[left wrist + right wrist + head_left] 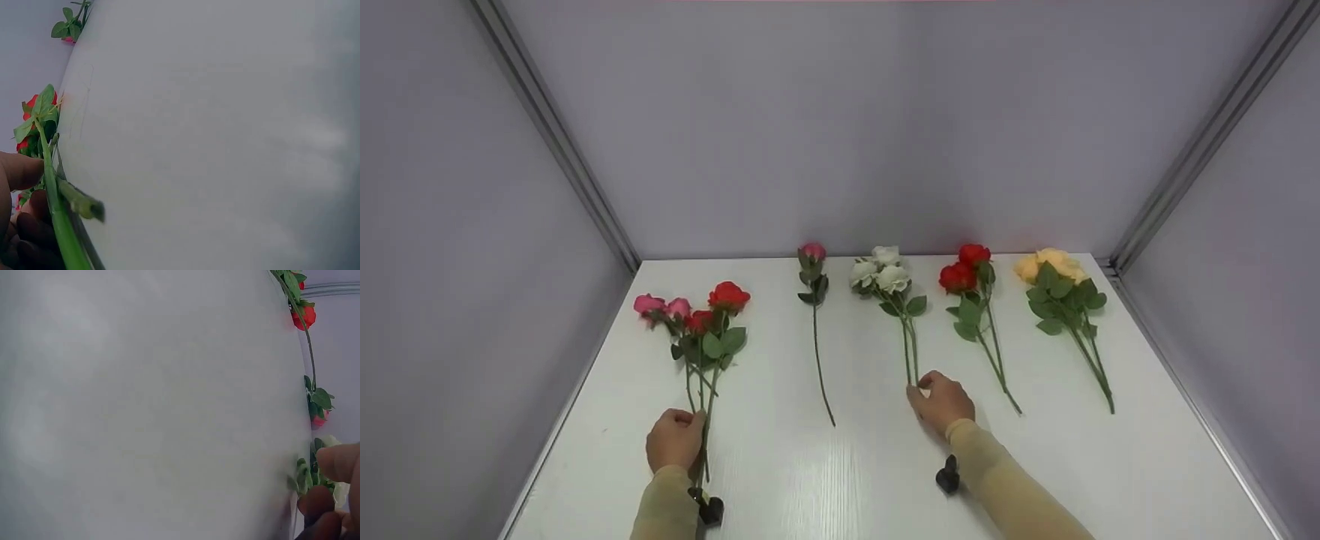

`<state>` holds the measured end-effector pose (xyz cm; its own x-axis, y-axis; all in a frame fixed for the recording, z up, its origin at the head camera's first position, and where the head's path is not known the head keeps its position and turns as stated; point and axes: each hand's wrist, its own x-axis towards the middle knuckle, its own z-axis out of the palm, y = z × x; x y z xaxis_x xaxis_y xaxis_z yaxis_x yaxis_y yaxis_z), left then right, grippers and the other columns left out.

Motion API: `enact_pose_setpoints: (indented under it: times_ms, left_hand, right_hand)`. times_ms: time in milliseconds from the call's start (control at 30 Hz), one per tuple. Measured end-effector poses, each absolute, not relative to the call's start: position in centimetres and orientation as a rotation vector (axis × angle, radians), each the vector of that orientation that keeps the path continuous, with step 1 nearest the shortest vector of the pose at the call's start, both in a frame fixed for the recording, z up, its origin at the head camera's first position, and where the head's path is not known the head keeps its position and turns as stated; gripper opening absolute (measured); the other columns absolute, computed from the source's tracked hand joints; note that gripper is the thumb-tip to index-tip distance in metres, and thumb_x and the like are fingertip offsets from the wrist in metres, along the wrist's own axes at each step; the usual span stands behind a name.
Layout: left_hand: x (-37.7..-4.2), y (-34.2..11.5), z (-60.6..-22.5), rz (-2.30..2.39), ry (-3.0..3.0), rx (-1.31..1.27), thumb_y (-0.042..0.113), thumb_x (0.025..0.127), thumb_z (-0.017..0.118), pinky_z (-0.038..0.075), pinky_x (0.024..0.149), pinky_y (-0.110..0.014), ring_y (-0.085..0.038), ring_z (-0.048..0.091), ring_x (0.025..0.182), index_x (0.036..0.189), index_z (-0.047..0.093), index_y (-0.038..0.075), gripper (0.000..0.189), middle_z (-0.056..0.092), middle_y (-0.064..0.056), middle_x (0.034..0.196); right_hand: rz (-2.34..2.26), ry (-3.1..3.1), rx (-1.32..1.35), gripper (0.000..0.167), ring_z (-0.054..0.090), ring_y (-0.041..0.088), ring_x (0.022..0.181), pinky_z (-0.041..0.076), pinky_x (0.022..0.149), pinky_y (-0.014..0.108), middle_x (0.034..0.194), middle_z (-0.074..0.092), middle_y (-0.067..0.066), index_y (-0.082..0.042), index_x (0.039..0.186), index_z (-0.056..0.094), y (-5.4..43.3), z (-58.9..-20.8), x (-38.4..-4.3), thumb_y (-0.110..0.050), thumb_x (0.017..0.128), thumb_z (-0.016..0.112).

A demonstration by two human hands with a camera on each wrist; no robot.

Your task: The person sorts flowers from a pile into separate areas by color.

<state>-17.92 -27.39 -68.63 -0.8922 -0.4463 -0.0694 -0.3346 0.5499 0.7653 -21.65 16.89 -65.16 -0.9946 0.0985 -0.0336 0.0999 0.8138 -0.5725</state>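
On the left of the table, my left hand [675,441] grips the long stems of a bunch of red roses [729,296] and pink roses [649,305]. In the left wrist view the thumb lies along a green stem [53,208], with the other fingers curled beneath. Near the middle, my right hand [943,405] pinches the lower stems of several white roses [892,277], whose blooms point to the back wall. The right wrist view shows the thumb and fingers [337,462] close together in front of the white blooms; the stem ends are hidden by the hand.
Between the hands lies a single pink rose [813,253] with a long thin stem. To the right are two red roses [958,277], then yellow roses [1061,264] with leafy stems. Grey walls [840,135] enclose the white table [780,480] at the back and sides.
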Motion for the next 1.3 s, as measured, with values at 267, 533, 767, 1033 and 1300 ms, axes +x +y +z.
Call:
enact_pose_setpoints:
  times_ms: [267, 533, 767, 1033, 1300]
  left_hand:
    - [-18.1, -27.4, -68.4, -1.278, -2.673, 0.677, 0.032, 0.091, 0.062, 0.046, 0.067, -0.042, -0.026, 0.060, 0.073, 0.094, 0.067, 0.000, 0.032, 0.067, -0.012, 0.083]
    - [-18.1, -28.0, -68.0, -1.253, -2.676, 0.648, 0.026, 0.093, 0.058, 0.047, 0.074, -0.050, -0.035, 0.063, 0.080, 0.096, 0.069, -0.006, 0.034, 0.068, -0.020, 0.088]
    - [-18.1, -28.8, -67.8, -1.294, -2.695, 0.642, 0.023, 0.095, 0.050, 0.046, 0.079, -0.051, -0.040, 0.062, 0.090, 0.101, 0.066, -0.009, 0.037, 0.066, -0.025, 0.096]
    - [-17.8, -29.2, -68.0, -1.360, -2.702, 0.574, 0.026, 0.098, 0.045, 0.044, 0.084, -0.053, -0.040, 0.060, 0.096, 0.109, 0.063, -0.011, 0.043, 0.064, -0.026, 0.103]
    - [-17.7, -28.9, -68.3, -1.472, -2.683, 0.561, 0.027, 0.100, 0.042, 0.041, 0.090, -0.054, -0.040, 0.056, 0.105, 0.117, 0.058, -0.010, 0.044, 0.060, -0.027, 0.113]
  right_hand:
    - [-0.939, 2.961, 0.202, 0.034, 0.050, 0.016, 0.064, 0.041, 0.061, 0.035, 0.071, 0.057, -0.003, -0.015, 0.097, 0.065, 17.3, -65.5, -21.4, -0.048, 0.090, 0.061]
    - [-0.918, 2.962, 0.108, 0.036, 0.050, 0.016, 0.064, 0.042, 0.062, 0.036, 0.072, 0.055, -0.003, -0.015, 0.102, 0.062, 16.9, -65.6, -20.9, -0.048, 0.090, 0.062]
    - [-0.914, 2.976, 0.109, 0.037, 0.050, 0.016, 0.065, 0.043, 0.064, 0.037, 0.073, 0.055, -0.002, -0.013, 0.103, 0.062, 16.7, -65.5, -20.7, -0.048, 0.090, 0.061]
    - [-0.938, 2.982, 0.096, 0.037, 0.050, 0.015, 0.066, 0.043, 0.063, 0.036, 0.074, 0.055, -0.003, -0.014, 0.101, 0.064, 16.8, -65.6, -20.8, -0.049, 0.090, 0.062]
    - [-0.927, 2.977, 0.106, 0.037, 0.050, 0.015, 0.066, 0.044, 0.064, 0.036, 0.073, 0.055, -0.003, -0.013, 0.102, 0.064, 17.2, -65.9, -20.7, -0.048, 0.090, 0.062]
